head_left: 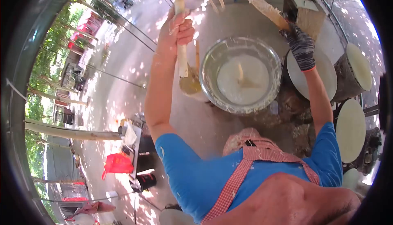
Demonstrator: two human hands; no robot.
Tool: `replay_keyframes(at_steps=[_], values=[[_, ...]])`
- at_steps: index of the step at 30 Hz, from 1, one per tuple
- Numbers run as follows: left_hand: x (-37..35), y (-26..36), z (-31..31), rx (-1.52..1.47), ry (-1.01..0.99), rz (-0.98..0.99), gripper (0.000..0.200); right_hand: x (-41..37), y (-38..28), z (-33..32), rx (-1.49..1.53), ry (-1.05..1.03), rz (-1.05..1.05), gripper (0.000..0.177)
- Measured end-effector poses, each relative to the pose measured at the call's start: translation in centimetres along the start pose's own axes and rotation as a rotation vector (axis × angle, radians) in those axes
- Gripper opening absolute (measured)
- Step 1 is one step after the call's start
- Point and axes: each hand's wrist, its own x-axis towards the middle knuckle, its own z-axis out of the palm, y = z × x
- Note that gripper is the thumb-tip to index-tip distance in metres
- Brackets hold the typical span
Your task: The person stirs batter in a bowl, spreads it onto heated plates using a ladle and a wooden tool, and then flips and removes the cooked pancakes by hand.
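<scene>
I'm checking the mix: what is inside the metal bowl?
The metal bowl holds a pale, whitish round mass, with a small tan piece standing up in it. The bowl's bottom beneath that mass is covered, so its depth cannot be seen.

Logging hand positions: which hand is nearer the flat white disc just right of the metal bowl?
Right. The gloved right hand sits at the upper edge of the disc, gripping a stick; the left hand is across the metal bowl from it, gripping a pale handle.
</scene>
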Motion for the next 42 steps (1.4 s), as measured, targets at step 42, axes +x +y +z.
replay_keyframes(at_steps=[42], values=[[18.5,-43.7,25.5,0.201,-0.241,-0.622,0.016,-27.7,18.0,-14.7,-0.392,-0.307,0.789,0.037]])
